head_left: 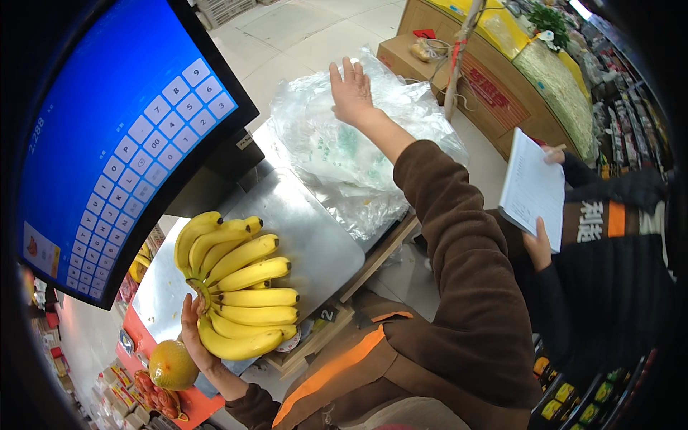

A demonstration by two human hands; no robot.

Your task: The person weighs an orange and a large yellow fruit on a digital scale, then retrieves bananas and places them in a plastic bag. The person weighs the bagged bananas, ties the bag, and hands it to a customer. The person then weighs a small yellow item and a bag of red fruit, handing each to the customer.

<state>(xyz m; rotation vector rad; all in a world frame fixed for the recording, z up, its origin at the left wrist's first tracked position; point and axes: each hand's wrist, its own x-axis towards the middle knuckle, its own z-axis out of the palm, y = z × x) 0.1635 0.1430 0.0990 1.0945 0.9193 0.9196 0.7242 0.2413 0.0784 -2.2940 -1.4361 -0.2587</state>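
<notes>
A large bunch of yellow bananas [244,290] lies over the near left part of a flat metal scale plate [317,242]. My left hand [194,336] is at the crown of the bunch and grips it from the left; part of the palm is hidden behind the fruit. Beyond the plate, a heap of clear plastic bags [333,145] with green print spreads across the counter. My right hand [352,94] reaches over the far side of these bags, fingers extended, holding nothing. Whether it touches the plastic, I cannot tell.
A touchscreen [134,145] with on-screen keys leans in at left. A wrapped round fruit [173,365] and a net bag of reddish items [157,395] sit at lower left. At right a person holds a notebook [532,188]. A pole [458,59] stands beside a cardboard box [403,59].
</notes>
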